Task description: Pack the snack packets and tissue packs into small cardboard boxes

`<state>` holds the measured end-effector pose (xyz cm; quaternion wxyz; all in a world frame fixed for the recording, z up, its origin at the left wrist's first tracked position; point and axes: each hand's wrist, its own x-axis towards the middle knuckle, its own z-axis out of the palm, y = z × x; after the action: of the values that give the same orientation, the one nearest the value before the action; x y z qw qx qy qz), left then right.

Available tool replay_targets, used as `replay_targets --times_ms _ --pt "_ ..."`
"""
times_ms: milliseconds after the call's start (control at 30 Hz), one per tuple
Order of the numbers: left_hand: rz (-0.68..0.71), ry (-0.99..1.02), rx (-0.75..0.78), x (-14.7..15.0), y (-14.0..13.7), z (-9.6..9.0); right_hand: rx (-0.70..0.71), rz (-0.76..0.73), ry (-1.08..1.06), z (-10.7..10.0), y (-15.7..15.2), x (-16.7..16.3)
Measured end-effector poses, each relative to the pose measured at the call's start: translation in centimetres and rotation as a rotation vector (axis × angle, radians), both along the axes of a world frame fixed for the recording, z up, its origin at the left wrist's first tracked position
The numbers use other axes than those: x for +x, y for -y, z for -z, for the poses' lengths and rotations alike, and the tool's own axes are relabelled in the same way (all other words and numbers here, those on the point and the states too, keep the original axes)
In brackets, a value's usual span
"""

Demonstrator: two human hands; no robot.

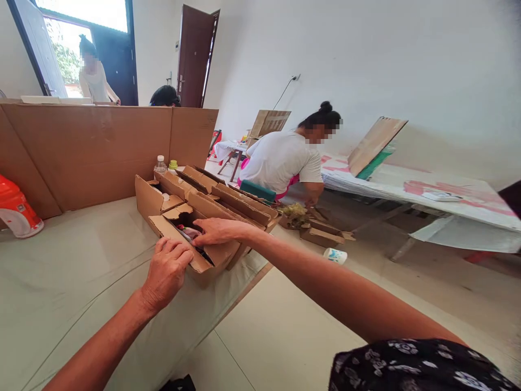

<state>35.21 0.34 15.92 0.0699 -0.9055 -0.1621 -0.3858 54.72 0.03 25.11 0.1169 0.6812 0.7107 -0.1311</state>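
An open cardboard box with a narrow compartment stands near the table's corner. My left hand is closed over the near flap, fingers curled on its edge. Reaching in from the right, my right hand has its thumb and fingers around a pink-and-white item inside the compartment. That item is mostly hidden by the cardboard and my fingers, so its kind is unclear. More open cardboard boxes stand side by side just behind.
A tall cardboard panel runs along the table's back. An orange-red jug, a clear bottle and a yellow-green cap are nearby. A person in white bends beside floor boxes; a white cup lies there.
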Motion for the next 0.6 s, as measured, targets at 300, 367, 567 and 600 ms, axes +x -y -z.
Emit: replay_targets --times_ms 300,367,567,600 --pt "-0.008 -0.027 -0.019 -0.3 0.0 0.1 -0.051 0.048 0.053 0.6 -1.6 -1.2" --pt "-0.008 -0.032 -0.015 -0.2 0.0 0.1 -0.051 0.066 0.052 1.0 -2.2 -1.1" --pt "-0.016 -0.039 0.016 0.2 -0.1 -0.3 0.08 0.076 0.024 2.5 -2.4 -0.8" --pt "-0.015 -0.044 0.022 0.3 -0.1 -0.4 0.112 0.081 0.024 2.4 -2.2 -0.8"
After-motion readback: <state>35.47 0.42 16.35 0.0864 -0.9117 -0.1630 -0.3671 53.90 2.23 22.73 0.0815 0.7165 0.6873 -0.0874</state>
